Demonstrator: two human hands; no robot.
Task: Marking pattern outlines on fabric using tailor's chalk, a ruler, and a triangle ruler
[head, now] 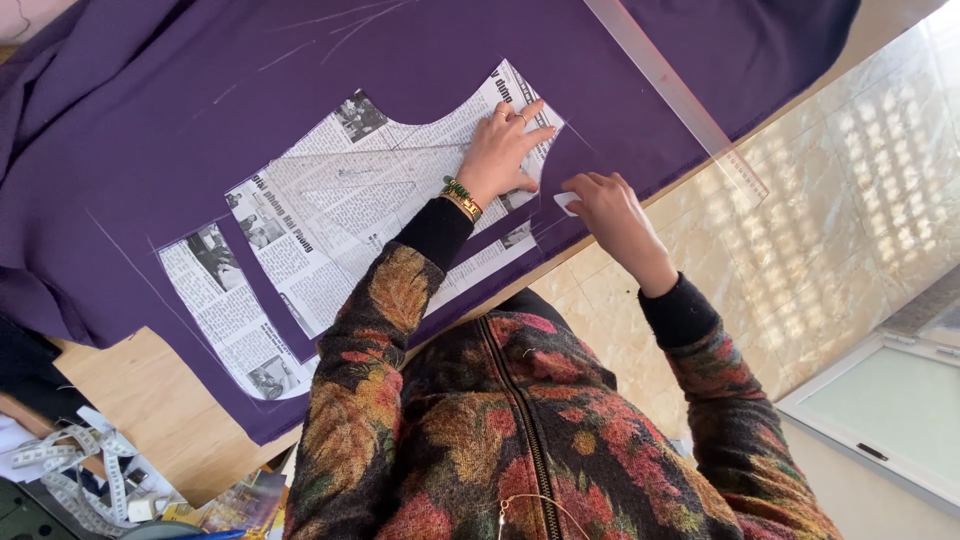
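Left hand [503,150] flat on your newspaper pattern [370,200]; right hand [610,205] pinches white chalk [566,203], edge tracing on the purple fabric [300,60] looks barely begun.

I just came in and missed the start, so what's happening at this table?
A person in a floral zip jacket leans over a purple fabric spread on a wooden table. The left hand presses flat on a newspaper pattern piece lying on the cloth. The right hand holds a small white piece of chalk at the pattern's edge. A second, narrower newspaper piece lies beside it, and a clear ruler rests on the fabric.
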